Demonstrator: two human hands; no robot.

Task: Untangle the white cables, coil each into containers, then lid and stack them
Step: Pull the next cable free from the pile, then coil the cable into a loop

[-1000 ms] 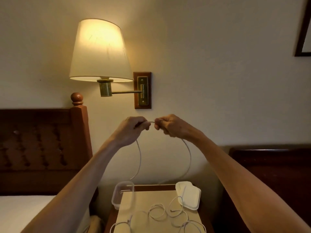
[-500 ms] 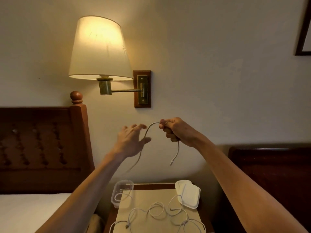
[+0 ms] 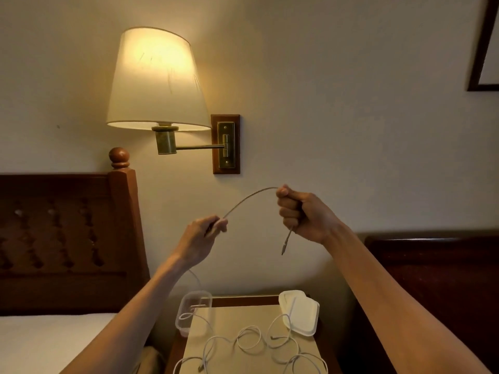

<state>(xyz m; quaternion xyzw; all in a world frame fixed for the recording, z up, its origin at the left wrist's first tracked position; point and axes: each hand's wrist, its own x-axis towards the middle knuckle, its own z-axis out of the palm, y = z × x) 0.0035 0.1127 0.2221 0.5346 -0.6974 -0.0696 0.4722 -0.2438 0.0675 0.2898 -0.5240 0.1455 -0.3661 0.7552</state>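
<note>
Both hands are raised in front of the wall, with a white cable (image 3: 247, 199) arching between them. My right hand (image 3: 299, 213) grips the cable in a fist, and its plug end hangs just below that fist. My left hand (image 3: 202, 236) pinches the cable lower down, to the left. From there the cable drops toward a clear container (image 3: 193, 313) on the nightstand (image 3: 244, 300). More white cable (image 3: 248, 341) lies in loose loops on a beige sheet (image 3: 237, 318). Two white lids (image 3: 299, 311) lie stacked at the back right.
A lit wall lamp (image 3: 156, 79) hangs above on a brass arm. A dark wooden headboard (image 3: 67, 238) and a bed stand to the left. Another dark headboard (image 3: 437, 271) stands to the right. A picture frame corner (image 3: 483, 49) shows at top right.
My hands have moved apart. The left hand let go, slid down the cable and pinches it again lower and to the left. The free plug end is now short below my right fist.
</note>
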